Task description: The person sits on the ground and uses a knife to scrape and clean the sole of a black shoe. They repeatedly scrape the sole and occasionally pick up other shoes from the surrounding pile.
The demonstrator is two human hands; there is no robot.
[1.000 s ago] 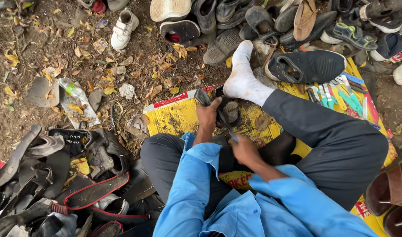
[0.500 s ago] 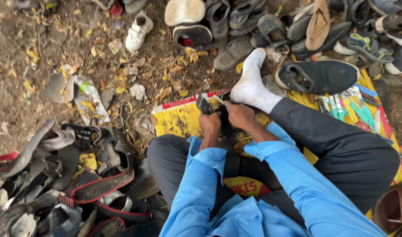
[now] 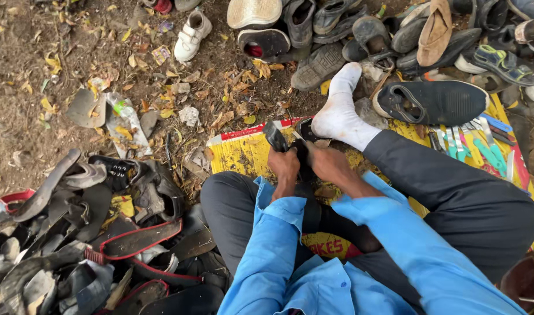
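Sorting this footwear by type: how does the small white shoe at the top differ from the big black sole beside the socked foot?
The white shoe is a small, whole shoe with straps, lying alone on bare dirt among dry leaves. The black sole is far longer and flat, with no upper in view, and rests partly on the yellow mat at the edge of the shoe heap. One is white, the other black. Both lie untouched by the hands.
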